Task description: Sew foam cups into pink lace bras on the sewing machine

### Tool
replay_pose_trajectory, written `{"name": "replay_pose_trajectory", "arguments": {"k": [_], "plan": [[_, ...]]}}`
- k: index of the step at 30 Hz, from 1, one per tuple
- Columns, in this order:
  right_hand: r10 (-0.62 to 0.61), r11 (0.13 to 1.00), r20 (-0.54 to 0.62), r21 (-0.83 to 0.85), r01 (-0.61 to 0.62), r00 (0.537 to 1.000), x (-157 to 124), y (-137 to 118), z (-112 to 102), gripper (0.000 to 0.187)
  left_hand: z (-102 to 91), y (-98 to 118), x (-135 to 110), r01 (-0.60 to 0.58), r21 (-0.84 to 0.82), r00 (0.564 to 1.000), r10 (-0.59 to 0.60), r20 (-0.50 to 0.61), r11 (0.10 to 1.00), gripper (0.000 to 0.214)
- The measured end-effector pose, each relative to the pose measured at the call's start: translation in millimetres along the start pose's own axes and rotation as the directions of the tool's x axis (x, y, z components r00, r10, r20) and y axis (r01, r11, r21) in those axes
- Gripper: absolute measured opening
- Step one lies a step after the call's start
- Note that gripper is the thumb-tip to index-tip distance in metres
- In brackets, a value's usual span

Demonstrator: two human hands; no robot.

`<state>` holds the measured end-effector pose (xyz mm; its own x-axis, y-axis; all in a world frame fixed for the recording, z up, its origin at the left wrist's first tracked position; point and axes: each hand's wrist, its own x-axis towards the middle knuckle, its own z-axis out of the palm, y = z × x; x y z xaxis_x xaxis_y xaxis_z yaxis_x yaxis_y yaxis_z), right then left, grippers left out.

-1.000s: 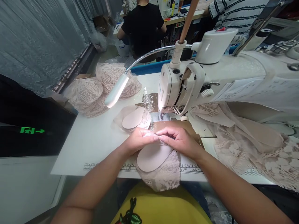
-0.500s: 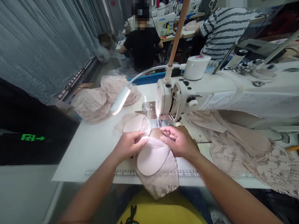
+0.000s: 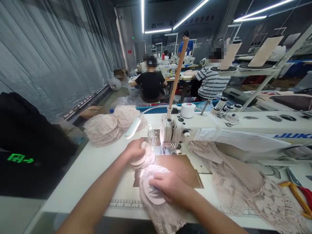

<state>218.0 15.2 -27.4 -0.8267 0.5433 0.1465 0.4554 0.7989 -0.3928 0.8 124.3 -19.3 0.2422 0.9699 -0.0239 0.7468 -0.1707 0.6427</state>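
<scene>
My left hand (image 3: 135,151) is closed on the edge of a padded beige lace bra cup (image 3: 148,156), left of the sewing machine's needle area (image 3: 163,150). Nearer to me, my right hand (image 3: 170,188) has its fingers curled over a second bra cup (image 3: 157,199), whose pale smooth pad faces up. Lace from this cup hangs over the table's front edge. Thin dark lines show under the right fingertips; whether they are a slim metal tool or shadow I cannot tell.
The white sewing machine (image 3: 168,130) stands ahead, with a bendable lamp (image 3: 133,127) at its left. Stacked lace cups (image 3: 103,130) lie at the back left. More lace fabric (image 3: 234,175) and orange-handled scissors (image 3: 296,195) lie right. Co-workers sit beyond the table.
My view has tilted up. My left hand has moved to the far cup and grips it. My right hand has shifted down onto the near cup; the slim metal tool seen in it before is now unclear.
</scene>
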Motion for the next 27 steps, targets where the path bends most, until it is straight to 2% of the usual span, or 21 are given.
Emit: {"name": "replay_pose_trajectory", "arguments": {"k": [3, 8, 11, 13, 16, 18, 20, 22, 25, 27], "plan": [[0.109, 0.994, 0.038, 0.021, -0.110, 0.993, -4, 8, -8, 0.017, 1.2, -6, -7, 0.039, -0.108, 0.998, -0.034, 0.049, 0.993, 0.013], [0.321, 0.947, 0.019, 0.009, -0.321, 0.947, -17, 18, -20, 0.018, -2.7, -8, -27, 0.058, -0.338, 0.997, -0.040, 0.061, 0.939, 0.033], [0.423, 0.905, 0.065, 0.029, -0.425, 0.904, -25, 20, -30, 0.020, -3.0, -5, -38, 0.062, -0.458, 0.996, -0.024, 0.088, 0.887, 0.037], [0.423, 0.899, 0.109, 0.075, -0.432, 0.900, -28, 21, -37, 0.020, -1.4, -2, -42, 0.066, -0.527, 0.994, -0.010, 0.110, 0.847, 0.037], [0.400, 0.884, 0.065, 0.237, -0.404, 0.914, -28, 22, -45, 0.017, 1.9, -1, -46, 0.075, -0.608, 0.990, 0.012, 0.138, 0.790, 0.036], [0.481, 0.807, -0.001, 0.391, -0.442, 0.877, -23, 23, -47, 0.017, 3.3, -1, -47, 0.081, -0.647, 0.988, 0.027, 0.155, 0.759, 0.035], [0.560, 0.712, -0.037, 0.533, -0.458, 0.828, -15, 23, -43, 0.027, 3.5, -1, -48, 0.079, -0.676, 0.985, 0.049, 0.168, 0.733, 0.035], [0.586, 0.637, -0.022, 0.630, -0.444, 0.810, -4, 24, -37, 0.041, 2.7, -1, -49, 0.060, -0.702, 0.981, 0.089, 0.173, 0.710, 0.034], [0.538, 0.599, 0.036, 0.686, -0.412, 0.842, 15, 27, -25, 0.060, 0.7, -1, -50, 0.023, -0.725, 0.973, 0.152, 0.175, 0.688, 0.032], [0.490, 0.613, 0.042, 0.694, -0.378, 0.871, 26, 28, -18, 0.056, -0.2, -1, -51, 0.018, -0.716, 0.969, 0.165, 0.186, 0.698, 0.030]]}}
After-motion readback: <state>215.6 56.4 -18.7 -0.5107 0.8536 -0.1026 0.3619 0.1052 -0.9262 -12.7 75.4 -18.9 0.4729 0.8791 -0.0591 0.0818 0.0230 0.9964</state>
